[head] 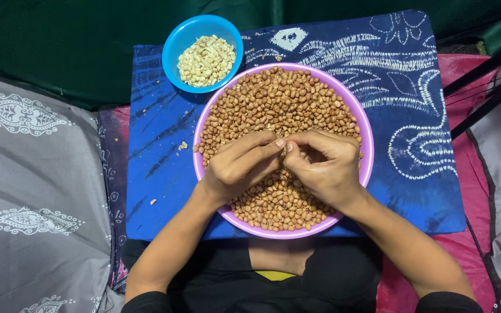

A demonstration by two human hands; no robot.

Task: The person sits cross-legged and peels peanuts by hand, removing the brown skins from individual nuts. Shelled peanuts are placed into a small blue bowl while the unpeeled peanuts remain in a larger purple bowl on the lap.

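Observation:
A wide purple bowl (362, 124) full of brown-skinned peanuts (279, 98) rests on a blue patterned cloth over my lap. My left hand (239, 165) and my right hand (323, 165) meet above the bowl's middle, fingertips pinched together on a single peanut (284, 152) that is mostly hidden between them. A smaller blue bowl (174, 45) at the upper left holds pale skinned peanuts (206, 59).
The blue cloth (401, 104) covers a flat board with pink fabric (465, 75) under it at the right. Grey patterned cushions (30, 191) lie at the left, and grey fabric at the right edge. Bits of peanut skin (182, 146) lie left of the purple bowl.

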